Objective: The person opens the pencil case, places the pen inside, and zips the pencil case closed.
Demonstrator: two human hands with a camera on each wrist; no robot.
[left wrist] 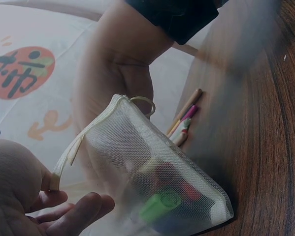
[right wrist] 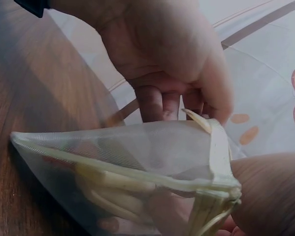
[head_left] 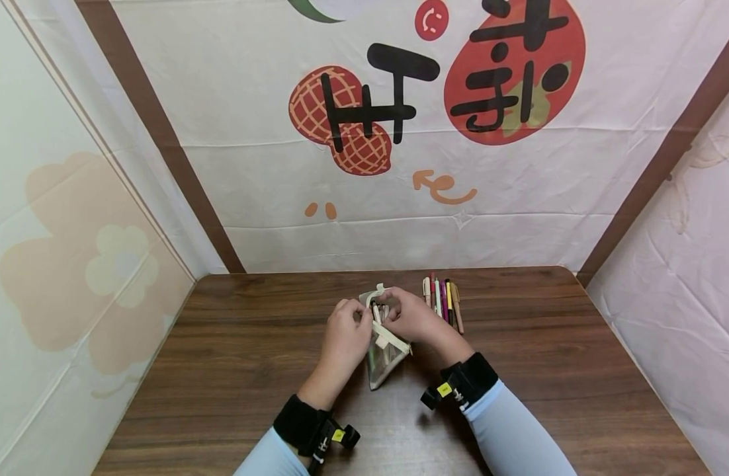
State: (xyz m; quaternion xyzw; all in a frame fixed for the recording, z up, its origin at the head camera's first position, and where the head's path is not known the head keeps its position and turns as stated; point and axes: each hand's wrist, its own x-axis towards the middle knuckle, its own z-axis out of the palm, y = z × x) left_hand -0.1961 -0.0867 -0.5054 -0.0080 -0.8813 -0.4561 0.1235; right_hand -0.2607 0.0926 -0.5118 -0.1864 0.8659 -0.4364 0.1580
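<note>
A see-through mesh pencil pouch [head_left: 388,360] with a cream zipper rim stands tilted on the table, its mouth open. Pens and markers lie inside, among them one with a green cap [left wrist: 159,204]. My left hand [head_left: 348,334] pinches the rim at the left of the mouth, at the zipper tape [left wrist: 63,164]. From the other side my right hand [head_left: 409,316] reaches into the mouth with bent fingers, which show through the mesh in the right wrist view. I cannot tell whether these fingers grip a pen.
Just behind my right hand several pens [head_left: 440,301] lie side by side near the table's back edge. The brown wooden table [head_left: 251,370] meets a printed white cloth [head_left: 251,198] at the back, with cloth walls left and right.
</note>
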